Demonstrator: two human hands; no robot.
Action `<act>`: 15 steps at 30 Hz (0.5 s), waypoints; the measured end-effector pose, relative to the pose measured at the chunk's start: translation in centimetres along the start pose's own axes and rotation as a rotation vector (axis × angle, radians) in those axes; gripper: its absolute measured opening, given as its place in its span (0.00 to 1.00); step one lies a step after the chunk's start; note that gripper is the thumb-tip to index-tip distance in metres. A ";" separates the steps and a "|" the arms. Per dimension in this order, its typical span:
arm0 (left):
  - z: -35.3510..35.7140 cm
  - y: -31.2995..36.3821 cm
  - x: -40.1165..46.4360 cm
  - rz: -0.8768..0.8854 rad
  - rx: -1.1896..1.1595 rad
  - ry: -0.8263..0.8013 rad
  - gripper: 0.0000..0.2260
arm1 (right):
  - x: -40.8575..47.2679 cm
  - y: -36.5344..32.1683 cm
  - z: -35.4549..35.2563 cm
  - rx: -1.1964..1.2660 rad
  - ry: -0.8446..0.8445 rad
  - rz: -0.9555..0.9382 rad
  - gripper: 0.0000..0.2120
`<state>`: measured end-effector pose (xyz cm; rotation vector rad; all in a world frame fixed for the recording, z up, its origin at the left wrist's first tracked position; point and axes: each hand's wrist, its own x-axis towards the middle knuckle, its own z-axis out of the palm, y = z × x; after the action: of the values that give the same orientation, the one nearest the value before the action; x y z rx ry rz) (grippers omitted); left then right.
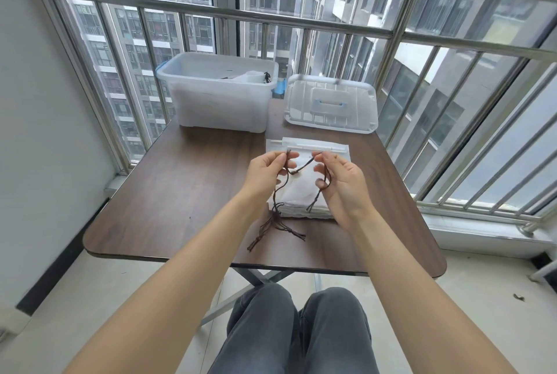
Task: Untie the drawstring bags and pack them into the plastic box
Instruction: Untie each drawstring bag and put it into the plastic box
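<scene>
A stack of white drawstring bags (297, 193) lies on the dark wooden table (180, 193), on a clear zip pouch (307, 146). Dark brown cords (303, 166) run from the bags up to both hands. My left hand (266, 176) pinches one cord end above the stack's left side. My right hand (337, 181) pinches the other end above the stack's right side, with a knot hanging between them. More tasselled cord ends (275, 230) trail onto the table in front. The translucent plastic box (220, 102) stands open at the back left, with white bags inside.
The box's lid (331, 104), with a blue handle, lies flat at the back right of the table. A metal railing (301, 24) and window close off the far side. My knees in grey trousers (295, 328) are under the near edge.
</scene>
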<state>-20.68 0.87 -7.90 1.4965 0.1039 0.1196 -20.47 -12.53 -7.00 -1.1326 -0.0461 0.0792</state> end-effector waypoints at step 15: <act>-0.3 -0.5 -0.5 0.039 0.007 -0.121 0.11 | 0.5 0.5 0.9 -0.202 0.062 0.002 0.09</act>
<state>-21.17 1.03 -8.39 1.5095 -0.0222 0.0600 -20.07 -11.46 -7.02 -1.3358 0.0024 0.0424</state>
